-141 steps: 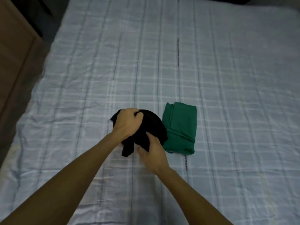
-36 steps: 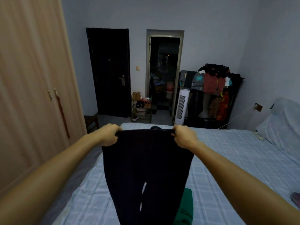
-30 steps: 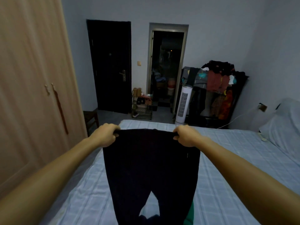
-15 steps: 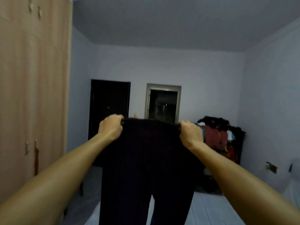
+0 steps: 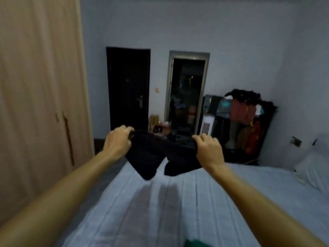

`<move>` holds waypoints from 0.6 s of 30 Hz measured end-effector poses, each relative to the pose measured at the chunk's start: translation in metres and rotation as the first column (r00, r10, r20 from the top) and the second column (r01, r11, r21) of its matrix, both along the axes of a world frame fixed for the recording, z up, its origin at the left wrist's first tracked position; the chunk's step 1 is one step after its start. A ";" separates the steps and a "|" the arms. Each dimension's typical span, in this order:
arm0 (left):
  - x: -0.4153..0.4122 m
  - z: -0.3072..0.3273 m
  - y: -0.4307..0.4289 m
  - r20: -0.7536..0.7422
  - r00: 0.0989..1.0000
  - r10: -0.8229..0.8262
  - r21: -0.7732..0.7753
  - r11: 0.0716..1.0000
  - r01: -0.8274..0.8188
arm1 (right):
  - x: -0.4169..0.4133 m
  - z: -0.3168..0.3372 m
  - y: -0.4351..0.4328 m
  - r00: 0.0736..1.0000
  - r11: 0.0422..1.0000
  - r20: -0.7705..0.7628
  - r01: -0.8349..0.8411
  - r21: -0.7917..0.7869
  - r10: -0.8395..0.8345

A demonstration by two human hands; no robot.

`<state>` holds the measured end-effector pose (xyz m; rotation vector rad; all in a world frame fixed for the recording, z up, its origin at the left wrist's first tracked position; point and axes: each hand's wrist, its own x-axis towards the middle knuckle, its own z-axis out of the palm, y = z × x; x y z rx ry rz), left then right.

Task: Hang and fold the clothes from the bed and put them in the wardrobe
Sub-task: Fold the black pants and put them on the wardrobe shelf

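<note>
Two hands hold black trousers (image 5: 160,155) in the air above the bed (image 5: 222,202). The left hand (image 5: 117,141) has its fingers curled round the waistband at the left corner; the right hand (image 5: 208,148) pinches the right corner, fingers bent over the cloth. Between them the waistband runs roughly level, and the two legs are flung up and forward, away from the person, so they show as two short dark lobes, one pointed on the left and one rounder on the right, clear of the sheet. Their shadow lies on the pale striped bedcover just below. At the bottom edge a corner of green cloth (image 5: 197,243) lies on the bed. A wardrobe (image 5: 39,104) with closed wooden doors stands along the left side. On the far wall are a shut dark door (image 5: 128,86) and an open doorway (image 5: 187,93). Right of the doorway stand a white tower fan (image 5: 206,124) and a rack (image 5: 243,122) loaded with clothes. A pillow (image 5: 315,168) sits at the right edge. The whole view is motion-blurred.
</note>
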<state>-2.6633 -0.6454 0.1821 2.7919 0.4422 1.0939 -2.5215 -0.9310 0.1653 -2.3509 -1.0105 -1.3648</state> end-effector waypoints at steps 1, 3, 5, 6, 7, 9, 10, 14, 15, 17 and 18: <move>-0.018 -0.035 -0.010 -0.086 0.996 0.012 -0.007 1.000 -0.013 | -0.018 -0.038 -0.010 0.997 0.999 -0.074 -0.014 -0.039 0.011; -0.059 -0.103 -0.031 -0.273 0.962 0.028 -0.006 0.999 -0.031 | -0.060 -0.111 -0.032 0.974 0.993 -0.223 -0.052 -0.109 0.027; -0.103 -0.167 -0.056 -0.413 0.910 0.041 -0.021 0.998 -0.054 | -0.103 -0.180 -0.054 0.932 0.978 -0.362 -0.090 -0.190 0.015; -0.125 -0.196 -0.069 -0.461 0.887 0.037 -0.043 0.997 -0.064 | -0.124 -0.210 -0.064 0.906 0.966 -0.424 -0.103 -0.237 -0.008; -0.146 -0.223 -0.081 -0.508 0.861 0.035 -0.060 0.995 -0.077 | -0.144 -0.238 -0.073 0.879 0.952 -0.475 -0.113 -0.285 -0.038; -0.185 -0.270 -0.102 -0.615 0.788 0.037 -0.058 0.994 -0.092 | -0.181 -0.285 -0.089 0.831 0.921 -0.550 -0.145 -0.361 -0.084; -0.202 -0.289 -0.111 -0.649 0.760 0.036 -0.054 0.994 -0.093 | -0.197 -0.303 -0.096 0.804 0.911 -0.586 -0.164 -0.377 -0.098; -0.269 -0.353 -0.140 -0.730 0.683 -0.007 -0.083 0.994 -0.078 | -0.257 -0.362 -0.120 0.727 0.860 -0.666 -0.225 -0.458 -0.164; -0.288 -0.372 -0.145 -0.745 0.667 -0.029 -0.103 0.992 -0.072 | -0.274 -0.376 -0.127 0.686 0.844 -0.705 -0.262 -0.468 -0.179; -0.326 -0.410 -0.154 -0.766 0.640 -0.064 -0.122 0.991 -0.048 | -0.306 -0.405 -0.143 0.612 0.821 -0.760 -0.305 -0.483 -0.220; -0.343 -0.429 -0.159 -0.782 0.619 -0.073 -0.117 0.993 -0.031 | -0.323 -0.419 -0.151 0.586 0.800 -0.770 -0.320 -0.507 -0.253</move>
